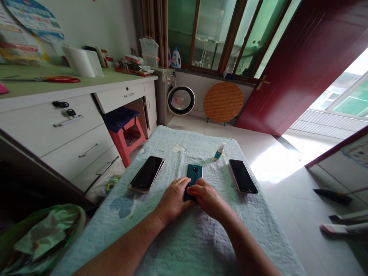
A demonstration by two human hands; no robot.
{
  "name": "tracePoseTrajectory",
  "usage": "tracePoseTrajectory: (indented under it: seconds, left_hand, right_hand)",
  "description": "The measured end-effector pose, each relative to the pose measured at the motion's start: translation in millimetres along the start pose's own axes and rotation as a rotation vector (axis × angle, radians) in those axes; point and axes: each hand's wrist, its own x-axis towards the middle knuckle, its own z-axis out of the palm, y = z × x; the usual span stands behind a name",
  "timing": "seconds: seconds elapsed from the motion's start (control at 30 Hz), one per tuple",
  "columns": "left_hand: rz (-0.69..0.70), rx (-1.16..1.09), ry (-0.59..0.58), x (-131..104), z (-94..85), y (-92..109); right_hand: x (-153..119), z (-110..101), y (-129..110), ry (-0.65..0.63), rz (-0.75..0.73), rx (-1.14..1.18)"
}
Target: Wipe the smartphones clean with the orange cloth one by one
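A teal smartphone (pixel 195 172) lies back side up on the cloth-covered table (pixel 207 237), its round camera bump toward the far end. My left hand (pixel 174 197) grips the phone's left edge, its thumb along the near end. Over the lower part of the phone's back, my right hand (pixel 207 195) has its fingers pressed together; whatever they may hold is hidden. To the left rests a dark-screened phone (pixel 147 173) with a pale edge, and on the right a second dark-screened phone (pixel 243 176). Beyond the teal phone stands a small spray bottle (pixel 219 151) with a white cap.
A green bin (pixel 77 218) with crumpled paper stands at the lower left. Behind it are a white desk (pixel 77 138) and a red stool (pixel 122 145). The washing machine (pixel 165 96) has its door ajar. A round wooden tabletop (pixel 223 101) leans by the wall.
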Motion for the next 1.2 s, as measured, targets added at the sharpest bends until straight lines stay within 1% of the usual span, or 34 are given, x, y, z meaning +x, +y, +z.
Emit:
tracePoseTrajectory:
  seconds: [0.17, 0.33, 0.6, 0.83, 1.2]
  left_hand:
    - [0.022, -0.001, -0.007, 0.0, -0.2, -1.4]
    - [0.030, 0.001, -0.013, 0.2, 0.6, -3.3]
    - [0.019, -0.001, -0.014, -1.0, 1.9, -5.6]
    - [0.013, 0.009, -0.017, -1.2, 2.4, -4.0]
    - [0.016, 0.014, -0.028, -1.7, 3.6, -5.0]
  right_hand:
    - [-0.2, -0.1, 5.0, -0.012, -0.033, 0.024]
    - [-0.8, 0.2, 5.6, 0.003, -0.060, 0.036]
    - [-0.9, 0.1, 2.1, 0.021, -0.045, 0.034]
    - [0.8, 4.1, 6.0, 0.023, -0.041, 0.028]
    - [2.2, 8.9, 8.7, 0.060, -0.029, 0.054]
